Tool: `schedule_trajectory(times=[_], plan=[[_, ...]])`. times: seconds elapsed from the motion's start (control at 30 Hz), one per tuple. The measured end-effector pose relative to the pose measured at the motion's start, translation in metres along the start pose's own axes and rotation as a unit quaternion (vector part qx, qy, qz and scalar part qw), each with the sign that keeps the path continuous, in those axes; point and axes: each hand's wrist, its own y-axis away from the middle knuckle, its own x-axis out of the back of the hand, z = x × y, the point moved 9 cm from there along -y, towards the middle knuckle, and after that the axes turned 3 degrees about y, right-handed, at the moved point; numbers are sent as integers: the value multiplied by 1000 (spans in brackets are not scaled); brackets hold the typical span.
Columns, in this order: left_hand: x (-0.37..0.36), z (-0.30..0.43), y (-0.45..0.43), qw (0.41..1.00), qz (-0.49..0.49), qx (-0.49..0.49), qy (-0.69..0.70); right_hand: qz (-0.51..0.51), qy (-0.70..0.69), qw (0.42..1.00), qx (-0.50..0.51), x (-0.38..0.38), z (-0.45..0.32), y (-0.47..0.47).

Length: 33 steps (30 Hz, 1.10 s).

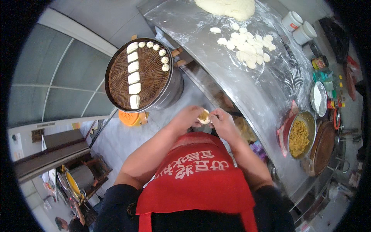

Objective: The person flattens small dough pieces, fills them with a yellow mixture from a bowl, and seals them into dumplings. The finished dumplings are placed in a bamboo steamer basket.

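Note:
Between my two hands, in front of the red apron, is a round dough wrapper [204, 117] with yellowish-brown filling showing in its middle. My left hand [191, 116] grips its left edge, and my right hand [221, 120] pinches its right edge. Up and to the left, a round steamer tray [116, 72] bears a column of white dough pieces [134, 78] and an arc of small round filled buns [162, 52]. On the floured steel table lie many flat dough rounds [246, 46] and a large dough mass [229, 8]. A metal bowl [312, 124] of crumbly filling [299, 137] stands at the right.
The steel table's edge [232, 101] runs diagonally past my right arm. Jars [304, 32], bottles and a bowl of white powder [318, 99] line its far right side. An orange perforated plastic item [128, 117] is below the steamer. Another person [76, 224] is at the lower left.

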Motion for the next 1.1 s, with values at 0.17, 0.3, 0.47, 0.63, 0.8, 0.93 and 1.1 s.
schedule_trajectory(times=[0.17, 0.3, 0.47, 0.63, 0.8, 0.93, 1.1], plan=[[14, -24, -1, 982, 113, -4, 153, -2, 41, 999, 26, -5, -6, -18], [17, -11, -7, 984, 154, -47, -76, -46, 150, 987, 35, -8, -5, -27], [13, 2, -8, 960, 176, -66, -207, -29, 197, 976, 91, 2, -15, -30], [-3, 18, -23, 933, 100, -85, -334, 4, 205, 971, 126, 15, -24, -30], [-1, 9, -22, 994, 70, -10, -85, -32, 185, 980, 70, 18, -12, -31], [-6, 16, -8, 983, 93, -128, -96, 1, 146, 987, 64, 21, -13, -30], [-8, -23, -14, 970, 137, -33, 195, 6, 177, 982, 71, 17, -16, -27]])
